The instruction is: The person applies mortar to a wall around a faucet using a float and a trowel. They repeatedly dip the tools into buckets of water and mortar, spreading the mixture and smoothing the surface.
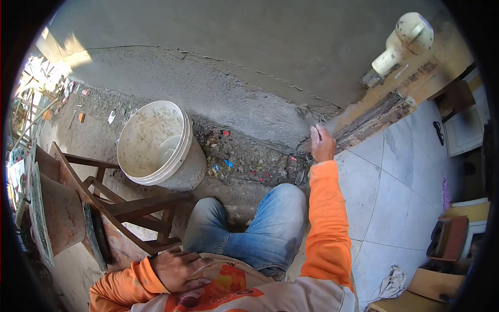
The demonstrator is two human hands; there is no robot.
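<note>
My right hand [323, 145] is stretched forward to the foot of the wall, at the corner by the worn wooden post base [374, 120]. Its fingers are closed on something small and partly hidden, with a blurred end against the plaster; I cannot make out its kind. In front of it runs a rough, damp-looking grey plaster band [234, 99], below a smoother grey wall [270, 36]. My left hand [179, 269] lies against the front of my shirt, fingers loosely spread, holding nothing.
A tilted white bucket [193, 169] with pale residue and some liquid stands left of centre. Beside it is a wooden frame [140, 208]. Rubble and litter [244, 161] line the wall's foot. White tiles [358, 182] lie right, and a cream pipe fitting [403, 44] juts out above.
</note>
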